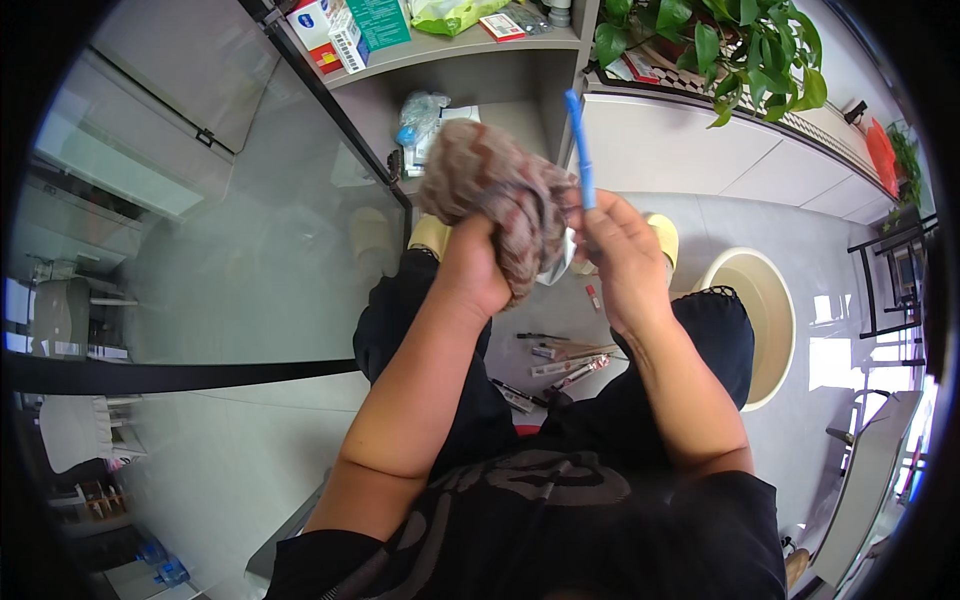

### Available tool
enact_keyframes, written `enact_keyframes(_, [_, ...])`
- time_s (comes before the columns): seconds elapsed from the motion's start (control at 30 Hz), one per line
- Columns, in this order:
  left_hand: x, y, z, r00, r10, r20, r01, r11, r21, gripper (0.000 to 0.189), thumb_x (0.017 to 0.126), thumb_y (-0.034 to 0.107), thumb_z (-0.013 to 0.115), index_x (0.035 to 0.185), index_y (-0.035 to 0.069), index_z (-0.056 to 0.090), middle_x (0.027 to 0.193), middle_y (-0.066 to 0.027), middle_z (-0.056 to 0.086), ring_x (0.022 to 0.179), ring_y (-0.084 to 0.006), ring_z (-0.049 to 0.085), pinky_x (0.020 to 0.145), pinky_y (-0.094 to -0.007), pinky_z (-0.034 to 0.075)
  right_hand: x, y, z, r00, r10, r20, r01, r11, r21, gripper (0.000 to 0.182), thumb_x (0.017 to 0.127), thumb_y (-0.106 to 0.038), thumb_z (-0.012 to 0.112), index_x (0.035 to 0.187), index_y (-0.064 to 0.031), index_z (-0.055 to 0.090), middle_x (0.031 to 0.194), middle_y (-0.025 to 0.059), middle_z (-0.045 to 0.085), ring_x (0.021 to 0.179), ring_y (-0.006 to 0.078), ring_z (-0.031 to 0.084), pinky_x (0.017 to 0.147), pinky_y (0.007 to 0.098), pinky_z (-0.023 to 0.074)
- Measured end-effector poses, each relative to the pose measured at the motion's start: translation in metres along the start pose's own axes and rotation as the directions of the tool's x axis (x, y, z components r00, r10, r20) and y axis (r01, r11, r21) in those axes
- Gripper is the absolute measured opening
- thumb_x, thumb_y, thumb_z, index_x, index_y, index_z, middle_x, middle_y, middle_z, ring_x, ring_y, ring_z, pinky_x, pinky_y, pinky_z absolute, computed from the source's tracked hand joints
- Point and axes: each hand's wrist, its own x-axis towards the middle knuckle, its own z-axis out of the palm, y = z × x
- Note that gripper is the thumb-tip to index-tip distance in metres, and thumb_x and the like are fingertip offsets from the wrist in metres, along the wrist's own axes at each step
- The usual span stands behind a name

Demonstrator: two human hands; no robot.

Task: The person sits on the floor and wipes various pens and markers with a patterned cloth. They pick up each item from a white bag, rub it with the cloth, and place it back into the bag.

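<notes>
My left hand (472, 266) grips a bunched brown cloth (480, 169) with a zigzag pattern, held up before the open cabinet. Close to the cloth's right side, my right hand (626, 251) holds a slim blue plastic stick (577, 142) upright between thumb and fingers. Its lower end is hidden in the grip. A white piece (559, 262) hangs below the cloth near my right fingers; whether it is paper or fabric I cannot tell. On the floor between my legs lie several slim boxes (559, 367) and pen-like sticks (517, 391), with a small red tube (593, 298) farther off.
Ahead, an open cabinet holds boxes (349, 37) on its upper shelf (450, 54) and a clear plastic bag (422, 112) below. A glass door (262, 247) stands at left. Beside my right knee is a cream bucket (772, 330). A leafy plant (720, 45) overhangs the white drawers (667, 142).
</notes>
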Motion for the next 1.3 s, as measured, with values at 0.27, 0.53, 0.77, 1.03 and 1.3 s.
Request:
enact_keyframes(0.27, [0.001, -0.015, 0.007, 0.961, 0.045, 0.271, -0.11, 0.967, 0.231, 0.03, 0.078, 0.012, 0.054, 0.106, 0.002, 0.048, 0.104, -0.0084, 0.054, 0.097, -0.0174, 0.052, 0.086, -0.0317, 0.041, 0.003, 0.013, -0.012, 0.981, -0.154, 0.116, 0.191, 0.848, -0.494, 0.013, 0.075, -0.004, 0.054, 0.085, -0.0004, 0.06, 0.061, 0.0019, 0.057, 0.053, 0.0047, 0.046, 0.051, 0.0215, 0.0401])
enact_keyframes(0.53, [0.003, -0.01, -0.013, 0.972, -0.068, 0.225, 0.01, 0.968, 0.25, 0.036, 0.076, 0.006, 0.059, 0.111, 0.006, 0.047, 0.107, -0.0027, 0.052, 0.098, -0.0136, 0.05, 0.085, -0.0298, 0.041, 0.006, -0.04, -0.046, 0.985, -0.172, 0.008, 0.161, 0.906, -0.392, 0.019, 0.081, -0.017, 0.058, 0.085, 0.0012, 0.06, 0.066, -0.0031, 0.055, 0.058, 0.0043, 0.046, 0.054, 0.0186, 0.0384])
enact_keyframes(0.77, [-0.003, -0.034, -0.006, 0.9, -0.329, 0.286, 0.197, 0.892, 0.406, 0.039, 0.075, 0.005, 0.059, 0.112, 0.006, 0.046, 0.105, -0.0029, 0.052, 0.097, -0.0133, 0.05, 0.083, -0.0283, 0.042, 0.007, -0.03, -0.039, 0.991, -0.006, 0.132, 0.016, 0.997, -0.075, 0.022, 0.082, -0.023, 0.057, 0.08, -0.001, 0.06, 0.063, -0.0045, 0.051, 0.055, 0.0016, 0.039, 0.05, 0.0174, 0.0315])
enact_keyframes(1.03, [0.004, -0.037, -0.027, 0.91, -0.358, 0.21, 0.245, 0.871, 0.425, 0.034, 0.076, 0.004, 0.058, 0.109, 0.005, 0.049, 0.099, -0.0039, 0.056, 0.087, -0.0143, 0.055, 0.076, -0.0301, 0.046, 0.02, -0.029, -0.057, 0.971, -0.059, -0.232, 0.082, 0.993, 0.091, 0.022, 0.084, -0.023, 0.052, 0.078, -0.0033, 0.059, 0.054, -0.0064, 0.038, 0.045, 0.0013, 0.028, 0.04, 0.0155, 0.0202])
enact_keyframes(1.3, [0.017, -0.034, -0.04, 0.977, -0.209, 0.035, 0.195, 0.949, 0.247, 0.029, 0.079, 0.008, 0.049, 0.107, 0.002, 0.049, 0.097, -0.011, 0.057, 0.084, -0.0208, 0.058, 0.076, -0.0352, 0.047, 0.027, -0.025, -0.041, 0.95, -0.142, -0.278, 0.169, 0.983, 0.075, 0.024, 0.086, -0.024, 0.05, 0.081, -0.0031, 0.059, 0.058, -0.0059, 0.042, 0.047, 0.0014, 0.029, 0.041, 0.016, 0.022])
